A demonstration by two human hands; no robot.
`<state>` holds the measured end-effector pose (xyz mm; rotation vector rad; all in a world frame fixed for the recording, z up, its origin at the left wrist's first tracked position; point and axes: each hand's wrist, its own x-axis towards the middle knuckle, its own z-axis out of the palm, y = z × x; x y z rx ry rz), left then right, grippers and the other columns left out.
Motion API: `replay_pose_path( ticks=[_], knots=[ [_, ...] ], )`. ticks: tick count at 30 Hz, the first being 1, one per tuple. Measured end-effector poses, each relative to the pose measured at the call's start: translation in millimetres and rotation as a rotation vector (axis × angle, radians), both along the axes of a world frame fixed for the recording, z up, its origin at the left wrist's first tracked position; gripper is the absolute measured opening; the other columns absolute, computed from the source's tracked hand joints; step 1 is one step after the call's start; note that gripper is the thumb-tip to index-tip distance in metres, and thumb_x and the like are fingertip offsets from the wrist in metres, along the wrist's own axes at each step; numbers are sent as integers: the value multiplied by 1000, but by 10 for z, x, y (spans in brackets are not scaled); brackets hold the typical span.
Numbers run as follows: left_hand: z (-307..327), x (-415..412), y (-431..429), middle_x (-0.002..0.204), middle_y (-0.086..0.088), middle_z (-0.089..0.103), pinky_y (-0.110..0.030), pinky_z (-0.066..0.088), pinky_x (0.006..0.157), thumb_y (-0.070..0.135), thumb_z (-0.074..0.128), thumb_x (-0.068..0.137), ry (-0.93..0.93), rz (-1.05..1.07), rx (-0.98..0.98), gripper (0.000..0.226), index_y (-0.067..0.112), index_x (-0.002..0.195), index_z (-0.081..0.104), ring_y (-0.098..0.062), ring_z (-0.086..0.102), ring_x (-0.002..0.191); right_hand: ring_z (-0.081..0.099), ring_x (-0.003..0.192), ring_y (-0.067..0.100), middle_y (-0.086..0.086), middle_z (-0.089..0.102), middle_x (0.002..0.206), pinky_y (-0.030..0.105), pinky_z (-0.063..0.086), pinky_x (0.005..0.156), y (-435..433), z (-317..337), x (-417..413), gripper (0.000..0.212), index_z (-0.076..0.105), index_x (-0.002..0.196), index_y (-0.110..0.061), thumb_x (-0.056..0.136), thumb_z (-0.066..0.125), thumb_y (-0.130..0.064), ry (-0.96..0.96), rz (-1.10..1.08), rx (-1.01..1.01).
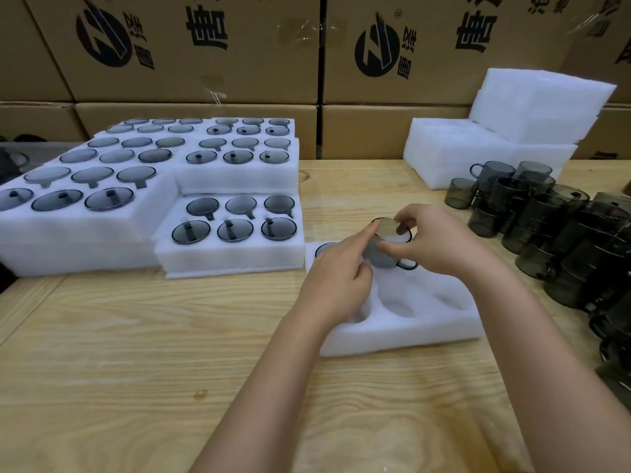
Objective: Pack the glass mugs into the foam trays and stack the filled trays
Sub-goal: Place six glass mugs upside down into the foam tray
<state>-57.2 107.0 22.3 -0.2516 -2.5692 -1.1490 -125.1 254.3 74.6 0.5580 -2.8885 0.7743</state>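
Pinches a smoky grey glass mug (387, 249) over the far middle pocket of a white foam tray (409, 331), right hand (440, 240) fingers curled on its rim, left hand (336, 278) forefinger and thumb clamped on its wall. Looks early for this tray: one seated mug (324, 249) only. Leaves many loose dark mugs (546, 233) at right, beyond the filled foam trays (232, 257) stacked at left

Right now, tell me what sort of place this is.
Probably a warehouse packing bench: printed cardboard cartons are stacked behind, filled foam trays sit at left, loose glass mugs are piled at right, and the left hand and right hand hold a mug at an open tray.
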Motion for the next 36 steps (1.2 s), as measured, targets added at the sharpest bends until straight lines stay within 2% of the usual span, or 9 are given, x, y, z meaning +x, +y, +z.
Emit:
replay_pose_path(
  ticks=[5,9,14,17,20,23,29,32,36],
  knots=[
    [-1,-13,36,129,-1,56,-26,34,94,10,46,91,-1,44,-130,63,20,150,27,-17,45,118,61,74,14,2,64,101,24,47,58,-35,-101,21,51,57,112,-12,75,73,-43,-18,2,-67],
    [-8,-32,37,155,0,30,-24,17,114,8,42,92,27,52,-232,61,15,150,25,-11,23,142,62,81,23,6,65,96,40,52,75,-64,-188,61,53,60,107,-7,74,73,-46,7,-47,-95],
    [-27,-35,37,156,1,26,-25,17,114,11,40,93,12,74,-247,60,13,150,23,-10,21,143,59,89,17,3,62,120,23,46,74,-61,-143,-38,57,57,119,-9,80,65,-49,9,24,7],
    [-27,-38,44,155,-3,29,-28,19,114,14,42,94,31,106,-193,61,9,150,20,-13,23,141,26,137,15,11,29,152,7,11,102,-164,-244,-16,46,40,137,1,99,42,-25,31,221,-18],
    [-18,-30,53,148,-5,39,-27,24,109,10,43,93,57,118,-120,61,8,150,22,-15,32,135,-6,145,12,3,0,159,28,-8,115,-253,-444,22,57,10,151,-9,102,17,-37,-21,232,193],
    [-37,-33,46,138,-6,50,-29,28,107,9,41,89,24,123,-209,61,11,148,29,-19,39,128,-12,144,8,-3,-8,159,35,-12,115,-246,-486,12,59,-2,152,-16,99,7,-42,-43,207,385],
    [-46,-34,50,130,-9,54,-33,25,109,10,39,88,3,104,-340,49,9,138,42,-24,41,127,-11,144,8,-3,-11,159,33,-7,118,-253,-430,18,57,-4,151,-15,101,9,-39,-113,243,386],
    [-10,9,40,129,-3,57,-33,22,112,7,44,86,79,104,-205,48,11,134,49,-19,46,124,-9,144,7,-3,-8,159,30,-5,117,-243,-459,11,59,-2,151,-16,100,11,-43,-115,245,344],
    [-66,173,-63,115,14,60,-24,37,101,11,47,79,319,268,336,38,16,112,64,-3,51,112,-9,145,8,-3,-9,159,29,-5,116,-256,-489,19,64,-3,151,-15,99,13,-49,-104,207,335]
  ],
)
